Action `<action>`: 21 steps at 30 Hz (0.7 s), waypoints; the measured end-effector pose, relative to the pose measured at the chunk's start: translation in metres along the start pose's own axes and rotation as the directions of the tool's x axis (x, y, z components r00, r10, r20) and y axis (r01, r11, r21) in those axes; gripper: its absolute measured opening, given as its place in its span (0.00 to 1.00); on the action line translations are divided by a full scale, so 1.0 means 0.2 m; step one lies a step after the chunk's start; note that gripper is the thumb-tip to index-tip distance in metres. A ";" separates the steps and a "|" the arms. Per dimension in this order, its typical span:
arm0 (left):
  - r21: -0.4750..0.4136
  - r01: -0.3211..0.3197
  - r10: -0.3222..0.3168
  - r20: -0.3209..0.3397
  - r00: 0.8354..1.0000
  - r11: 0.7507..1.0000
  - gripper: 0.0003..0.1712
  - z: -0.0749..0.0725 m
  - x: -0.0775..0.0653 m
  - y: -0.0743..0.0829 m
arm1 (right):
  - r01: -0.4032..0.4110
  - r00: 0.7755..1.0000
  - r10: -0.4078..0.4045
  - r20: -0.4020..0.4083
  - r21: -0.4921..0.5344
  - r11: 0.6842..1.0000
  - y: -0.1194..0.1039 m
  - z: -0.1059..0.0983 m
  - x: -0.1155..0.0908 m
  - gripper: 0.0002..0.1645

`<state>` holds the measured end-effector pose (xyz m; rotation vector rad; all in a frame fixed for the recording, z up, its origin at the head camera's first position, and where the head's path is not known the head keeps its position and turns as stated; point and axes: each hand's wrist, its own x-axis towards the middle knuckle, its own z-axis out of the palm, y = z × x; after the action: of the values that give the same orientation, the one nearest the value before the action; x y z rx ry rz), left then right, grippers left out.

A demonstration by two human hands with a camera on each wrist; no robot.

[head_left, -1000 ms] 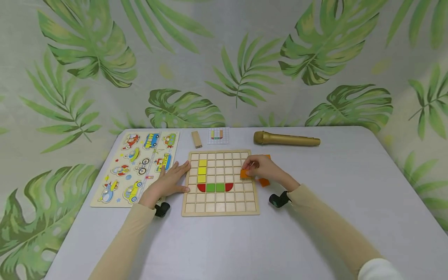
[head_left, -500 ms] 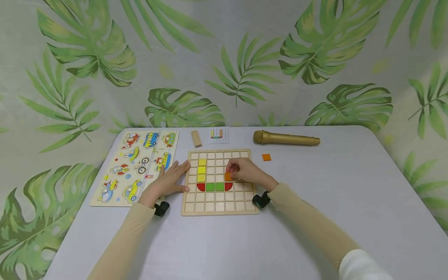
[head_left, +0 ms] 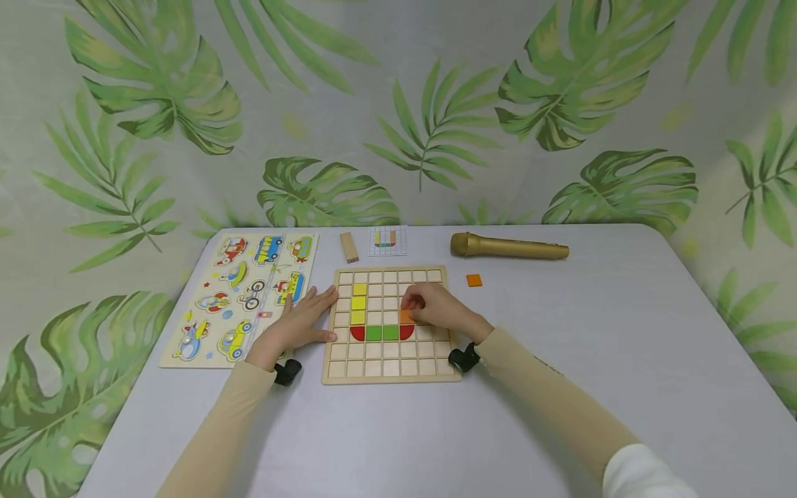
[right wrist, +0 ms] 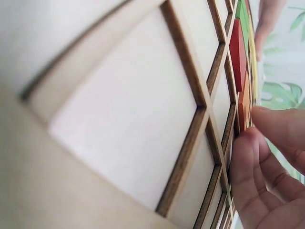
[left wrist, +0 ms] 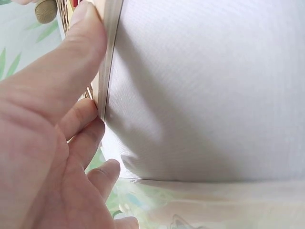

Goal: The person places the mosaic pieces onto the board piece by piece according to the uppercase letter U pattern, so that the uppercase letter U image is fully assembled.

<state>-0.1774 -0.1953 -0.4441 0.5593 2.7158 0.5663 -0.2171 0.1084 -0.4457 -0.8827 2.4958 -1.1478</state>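
Note:
My right hand (head_left: 436, 306) is over the right part of a wooden grid board (head_left: 392, 372), its thumb and fingertips pinching an orange square tile (head_left: 407, 317). That tile lies at the cell just behind a red rounded tile (head_left: 407, 333); the right wrist view shows the orange tile (right wrist: 244, 105) low against the grid, partly covered by fingertips. Two green tiles (head_left: 382, 333) and another red tile (head_left: 358, 333) continue the row leftward. Yellow tiles (head_left: 359, 303) form a column above the left red one. My left hand (head_left: 297, 325), fingers spread, rests against the board's left edge.
One loose orange tile (head_left: 474, 280) lies right of the board. Behind stand a gold microphone (head_left: 510, 246), a small pattern card (head_left: 388, 241) and a wooden block (head_left: 349, 247). A vehicle puzzle board (head_left: 239, 297) lies at the left, partly under the left hand.
My right hand has carried the orange tile leftward from the board's right side to the cell behind the right red tile, then stayed there. The left hand has kept its place.

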 end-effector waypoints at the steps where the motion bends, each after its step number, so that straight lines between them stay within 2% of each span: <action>1: -0.003 0.001 -0.001 0.001 1.000 1.000 0.50 0.00 0.00 0.00 | -0.005 1.000 0.005 -0.001 0.014 1.000 0.00 0.00 0.00 0.07; 10: 0.003 -0.008 0.008 -0.005 1.000 1.000 0.50 0.00 0.00 0.01 | -0.093 0.994 0.099 -0.045 0.111 0.989 0.05 -0.09 -0.08 0.05; 21: 0.008 -0.012 0.012 -0.006 1.000 1.000 0.50 0.00 0.00 0.01 | -0.152 0.978 0.185 -0.097 0.273 0.950 0.21 -0.28 -0.26 0.11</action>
<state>-0.1766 -0.1942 -0.4427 0.5769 2.7229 0.5616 -0.2194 0.1947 -0.4422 -0.5312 2.3776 -1.4692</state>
